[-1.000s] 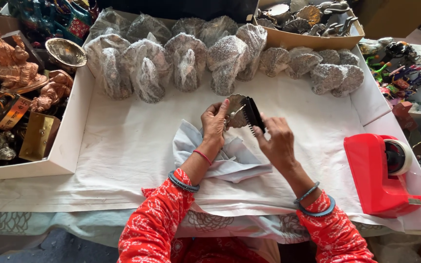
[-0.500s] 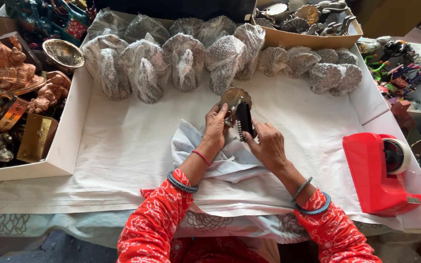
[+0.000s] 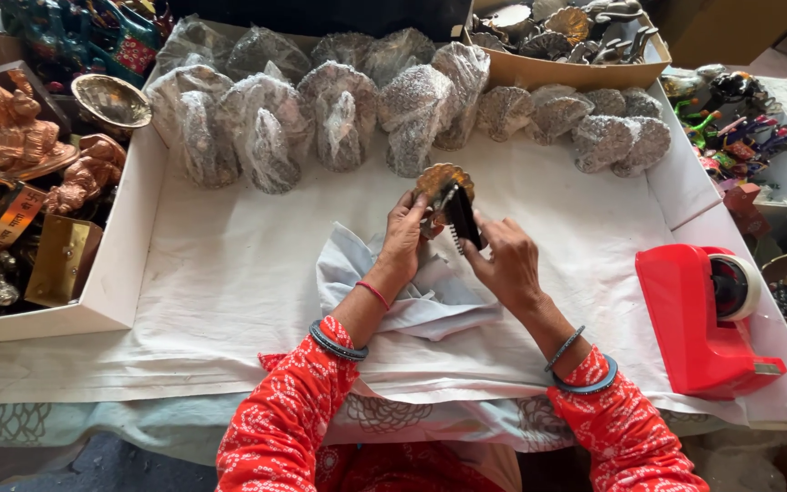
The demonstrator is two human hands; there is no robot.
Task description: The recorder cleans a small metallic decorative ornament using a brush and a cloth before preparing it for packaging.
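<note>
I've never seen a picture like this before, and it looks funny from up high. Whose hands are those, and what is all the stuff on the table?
The camera sits on a person's head and looks down, so you see their own two arms in red sleeves. The left hand holds a small round brassy ornament, and the right hand holds a dark brush against it. Under the hands lies a crumpled pale cloth on a white sheet. Behind are many wrapped pieces in clear plastic. A red tape dispenser stands at the right, and coppery figurines stand at the left.
</note>
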